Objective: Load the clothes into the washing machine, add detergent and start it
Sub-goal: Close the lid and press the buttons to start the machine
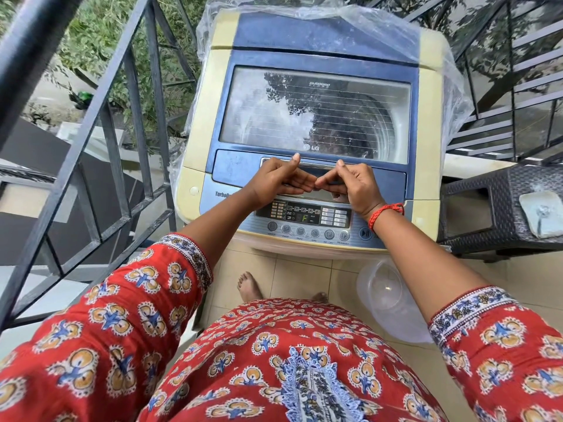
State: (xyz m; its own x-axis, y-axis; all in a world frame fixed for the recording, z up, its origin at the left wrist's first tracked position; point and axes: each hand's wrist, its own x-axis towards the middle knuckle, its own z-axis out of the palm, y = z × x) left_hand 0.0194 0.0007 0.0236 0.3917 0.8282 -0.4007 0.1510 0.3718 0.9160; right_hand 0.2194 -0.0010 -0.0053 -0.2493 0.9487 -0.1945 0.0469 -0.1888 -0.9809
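1 top-loading washing machine (307, 141) stands on the tiled floor, its glass lid (313, 114) closed flat, and a clear plastic sheet (438, 68) is draped over its rear. 2 hands meet at the lid's front handle (316, 167), just behind the control panel (304, 219). The left hand (274, 181) and the right hand (356, 187) both curl their fingers under the handle, with thumbs up on its top edge and fingertips nearly touching. 1 clear plastic tub (387, 296) sits on the floor, below the right forearm; I cannot tell whether it holds anything. 1 dark wicker stool (499, 208) stands to the right of the machine.
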